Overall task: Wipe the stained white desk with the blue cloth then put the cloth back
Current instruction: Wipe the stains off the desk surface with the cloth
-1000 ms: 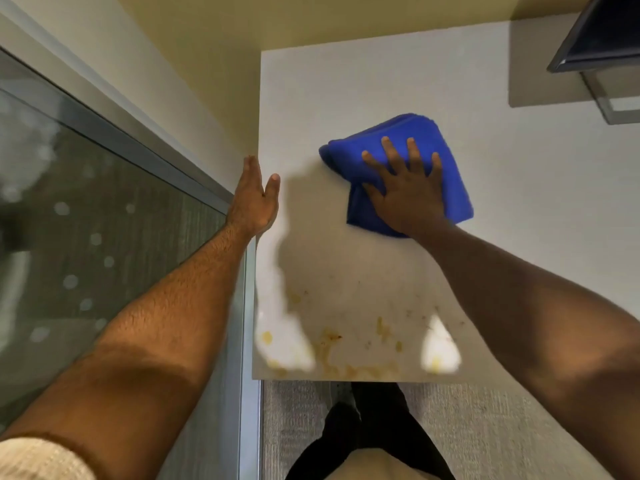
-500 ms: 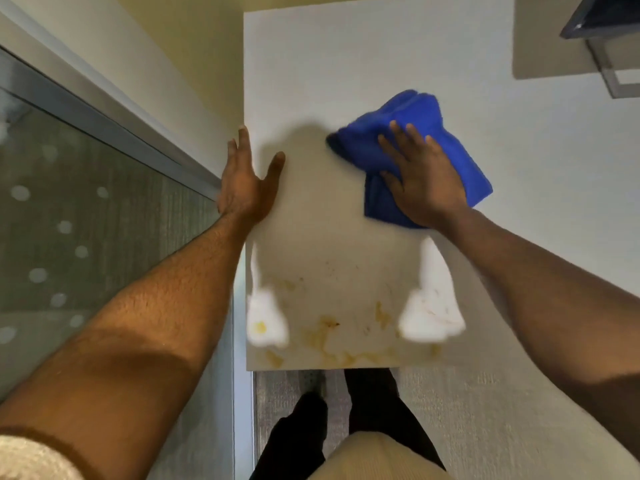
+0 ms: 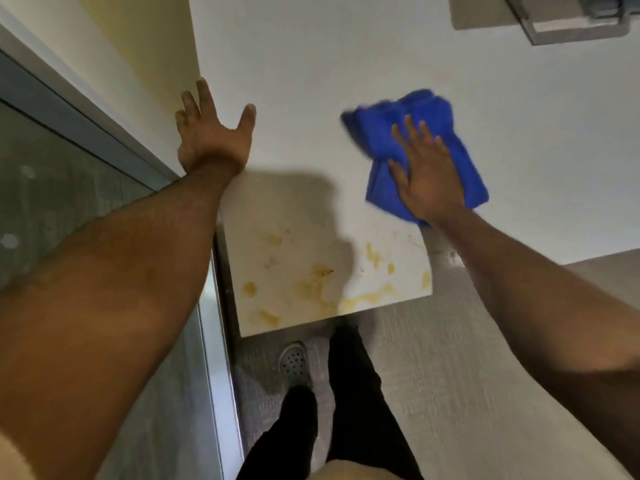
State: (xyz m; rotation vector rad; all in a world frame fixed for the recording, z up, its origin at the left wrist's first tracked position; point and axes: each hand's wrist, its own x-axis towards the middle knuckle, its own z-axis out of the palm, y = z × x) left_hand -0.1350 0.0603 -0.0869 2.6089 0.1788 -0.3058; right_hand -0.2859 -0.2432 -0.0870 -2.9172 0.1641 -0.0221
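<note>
Right hand [image 3: 427, 180] flat, fingers spread, palm pressing bunched blue cloth [image 3: 420, 148] onto white desk [image 3: 346, 64]. Left hand [image 3: 211, 136] splayed open, empty, braced at desk's left edge. Yellow stains [image 3: 322, 282] nearer than cloth, along front edge. Glass partition [image 3: 52, 202] far left.

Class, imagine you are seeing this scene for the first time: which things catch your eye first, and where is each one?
The bright blue cloth stands out most, pressed flat under the right hand on the white desk. Next come the yellow-brown stains along the desk's near edge, not under the cloth. The left hand rests open at the desk's left edge.
</note>
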